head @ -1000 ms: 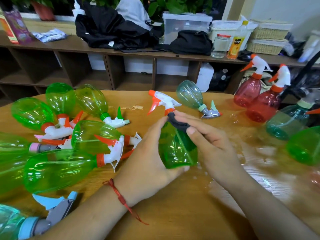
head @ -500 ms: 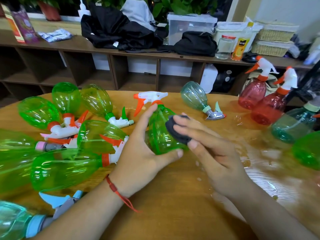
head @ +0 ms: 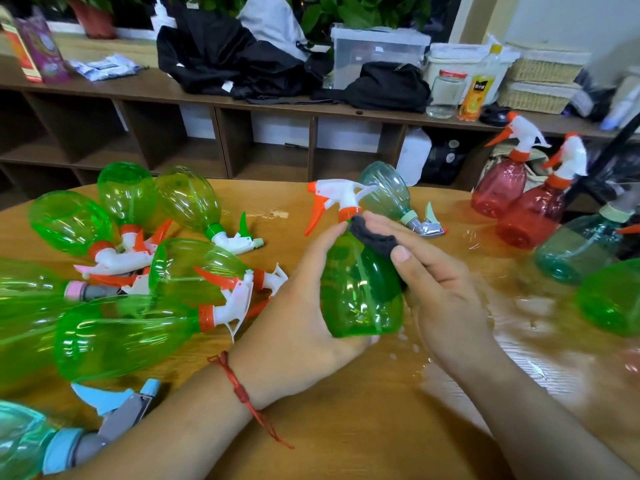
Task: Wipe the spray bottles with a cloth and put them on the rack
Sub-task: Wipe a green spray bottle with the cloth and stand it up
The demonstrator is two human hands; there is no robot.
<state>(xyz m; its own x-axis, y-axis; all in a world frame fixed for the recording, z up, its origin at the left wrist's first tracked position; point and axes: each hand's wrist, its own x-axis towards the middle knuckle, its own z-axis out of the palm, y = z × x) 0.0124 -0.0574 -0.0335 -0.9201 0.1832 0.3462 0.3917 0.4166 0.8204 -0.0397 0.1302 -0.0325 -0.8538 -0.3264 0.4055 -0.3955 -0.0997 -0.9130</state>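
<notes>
My left hand [head: 298, 306] grips a green spray bottle [head: 360, 292] upright above the wooden table [head: 346, 427]; its white and orange trigger head [head: 332, 195] points left. My right hand [head: 436, 285] presses a dark cloth [head: 375, 237] against the bottle's right shoulder, just below the neck. Several green bottles [head: 121, 337] lie on their sides in a heap at the left. Two red bottles [head: 526, 216] stand at the right, with a teal one [head: 575, 251] and a green one [head: 613, 296] nearer the edge.
A pale teal bottle [head: 388, 199] lies just behind the held one. A blue-capped bottle [head: 41, 441] lies at the bottom left. The table's right part is wet. Behind stands a low brown shelf unit [head: 214, 140] topped with dark clothes, boxes, a jar and baskets.
The held bottle has swung from tilted left back to upright, and the cloth has slid from its side up to the shoulder near the neck.
</notes>
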